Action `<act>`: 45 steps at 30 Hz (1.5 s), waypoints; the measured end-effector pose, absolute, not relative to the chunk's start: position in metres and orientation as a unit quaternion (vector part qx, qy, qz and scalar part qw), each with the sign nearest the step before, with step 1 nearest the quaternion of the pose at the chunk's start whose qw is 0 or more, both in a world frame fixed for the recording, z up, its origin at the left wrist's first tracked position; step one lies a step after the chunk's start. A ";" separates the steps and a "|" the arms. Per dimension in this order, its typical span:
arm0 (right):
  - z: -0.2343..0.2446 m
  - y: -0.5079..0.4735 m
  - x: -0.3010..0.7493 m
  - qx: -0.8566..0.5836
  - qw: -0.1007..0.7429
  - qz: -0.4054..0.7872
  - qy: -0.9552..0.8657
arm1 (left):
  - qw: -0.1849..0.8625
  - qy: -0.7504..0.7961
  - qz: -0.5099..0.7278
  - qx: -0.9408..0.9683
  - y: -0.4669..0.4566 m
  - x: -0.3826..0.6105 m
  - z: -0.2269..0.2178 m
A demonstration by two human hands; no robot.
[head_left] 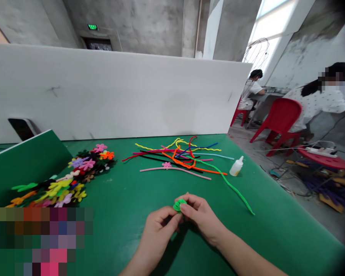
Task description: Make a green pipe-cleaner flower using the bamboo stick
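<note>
Far left of the stem pile (178, 151), a green panel (25, 165) stands upright on the desk (117, 218). Left of the stem pile lies a heap of fuzzy flowers (61, 186) in mixed colours. On the near side of the stem pile, the left hand (159, 228) has its fingers pinched on the lower left edge of a small green piece (178, 205), held over the desk. A pink flower (167, 165) lies at the stem pile's near edge. The right hand (201, 214) grips the green piece between thumb and fingers. A long green stem (237, 191) extends from the stem pile toward the near right. Just right of the stem pile, a white bottle (236, 167) stands upright.
</note>
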State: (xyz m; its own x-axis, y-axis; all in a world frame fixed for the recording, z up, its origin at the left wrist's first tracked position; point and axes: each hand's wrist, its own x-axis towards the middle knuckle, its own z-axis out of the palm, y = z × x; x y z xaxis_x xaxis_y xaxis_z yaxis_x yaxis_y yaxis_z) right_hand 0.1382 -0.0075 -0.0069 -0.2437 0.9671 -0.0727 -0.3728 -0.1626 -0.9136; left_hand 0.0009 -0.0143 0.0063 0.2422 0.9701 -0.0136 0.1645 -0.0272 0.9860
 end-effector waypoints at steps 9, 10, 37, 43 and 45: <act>-0.003 -0.010 0.143 -0.411 0.541 0.502 -0.536 | 0.589 0.476 0.453 0.470 -0.015 0.003 0.011; -0.003 -0.011 0.143 -0.415 0.536 0.474 -0.562 | 0.602 0.471 0.452 0.461 -0.014 0.003 0.010; 0.002 -0.008 0.156 -0.341 0.455 0.428 -0.702 | 0.711 0.372 0.384 0.458 -0.012 -0.006 0.008; 0.001 -0.007 0.155 -0.356 0.460 0.414 -0.700 | 0.684 0.388 0.384 0.483 -0.012 -0.007 0.009; 0.001 -0.007 0.155 -0.358 0.459 0.415 -0.700 | 0.681 0.389 0.387 0.485 -0.012 -0.007 0.008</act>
